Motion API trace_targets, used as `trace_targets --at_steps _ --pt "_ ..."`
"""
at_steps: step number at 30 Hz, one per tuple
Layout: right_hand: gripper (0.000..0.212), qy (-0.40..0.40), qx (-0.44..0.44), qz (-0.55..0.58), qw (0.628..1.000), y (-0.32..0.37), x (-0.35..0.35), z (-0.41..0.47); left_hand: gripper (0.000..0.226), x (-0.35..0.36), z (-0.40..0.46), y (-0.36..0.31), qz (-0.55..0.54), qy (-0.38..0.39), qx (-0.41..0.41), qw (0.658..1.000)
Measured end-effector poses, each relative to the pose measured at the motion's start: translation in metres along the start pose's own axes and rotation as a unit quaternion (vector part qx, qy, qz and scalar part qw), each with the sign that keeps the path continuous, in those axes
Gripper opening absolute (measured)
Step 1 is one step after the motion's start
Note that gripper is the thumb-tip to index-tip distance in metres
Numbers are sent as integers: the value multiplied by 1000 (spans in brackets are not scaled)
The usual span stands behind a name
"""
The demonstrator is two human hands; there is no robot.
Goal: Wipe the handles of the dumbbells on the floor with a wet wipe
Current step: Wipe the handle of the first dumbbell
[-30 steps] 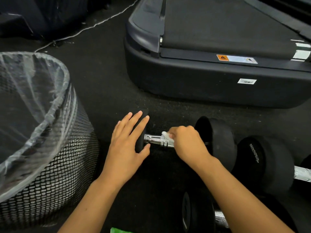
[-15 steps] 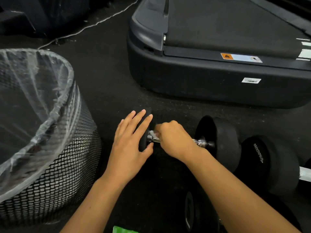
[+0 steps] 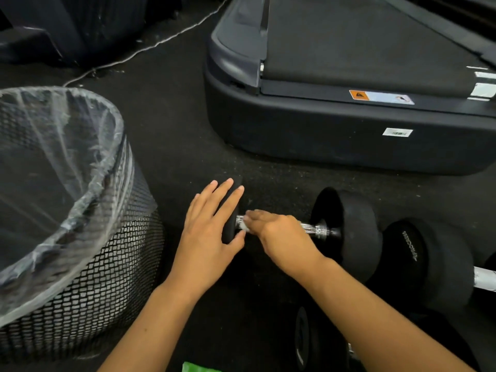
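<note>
From the head camera, the dumbbell (image 3: 346, 232) lies on the black floor (image 3: 174, 157) right in front of the person. Its shiny handle (image 3: 312, 229) runs from left to right, with one round black weight at each end.

The left hand (image 3: 208, 234) is flat, with straight fingers. It presses on the left weight and holds the dumbbell steady so it does not roll.

The right hand (image 3: 279, 234) is curled around the handle. It grips a white wet wipe (image 3: 243, 226), and only a small bit of the wipe peeks out by the fingers. This hand sits at the left end of the handle, just beside the left hand. It is blurry, so it looks like it is rubbing.

The rest of the handle is bare and stretches away to the right, toward the right weight. The next rub likely has to slide that way, along the handle. The right hand is the one on the handle, so it is the one placed to do it.

There is not much room at either end. The left weight stops the hand on one side and the right weight stops it on the other.

A second dumbbell (image 3: 434, 264) lies just beside the right weight. A third dumbbell (image 3: 306, 339) lies closer to the person, under the right arm.

A mesh bin (image 3: 88, 277) with a clear bag stands at the left. A treadmill (image 3: 349, 130) sits behind the dumbbells, with open floor between.
</note>
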State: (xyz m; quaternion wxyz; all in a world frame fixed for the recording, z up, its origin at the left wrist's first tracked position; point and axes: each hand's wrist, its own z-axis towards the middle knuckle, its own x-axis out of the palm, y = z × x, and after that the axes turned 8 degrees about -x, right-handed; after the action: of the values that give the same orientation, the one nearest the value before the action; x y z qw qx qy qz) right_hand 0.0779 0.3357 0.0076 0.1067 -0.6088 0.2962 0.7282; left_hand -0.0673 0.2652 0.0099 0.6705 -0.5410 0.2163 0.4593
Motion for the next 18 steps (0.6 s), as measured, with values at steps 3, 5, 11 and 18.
trace_targets --at_steps 3,5,11,18 --pt "22 -1 58 -30 998 -10 -7 8 77 0 0 0 2 1 1 1000" --pt "31 2 61 -37 997 1 -4 13 76 0 1 0 5 -2 -1 1000" --pt "29 -13 93 9 996 -15 -8 -6 77 -1 -2 0 2 2 -1 1000" --pt "49 -31 40 10 999 -4 -7 -20 76 -1 -2 -2 3 13 -9 1000"
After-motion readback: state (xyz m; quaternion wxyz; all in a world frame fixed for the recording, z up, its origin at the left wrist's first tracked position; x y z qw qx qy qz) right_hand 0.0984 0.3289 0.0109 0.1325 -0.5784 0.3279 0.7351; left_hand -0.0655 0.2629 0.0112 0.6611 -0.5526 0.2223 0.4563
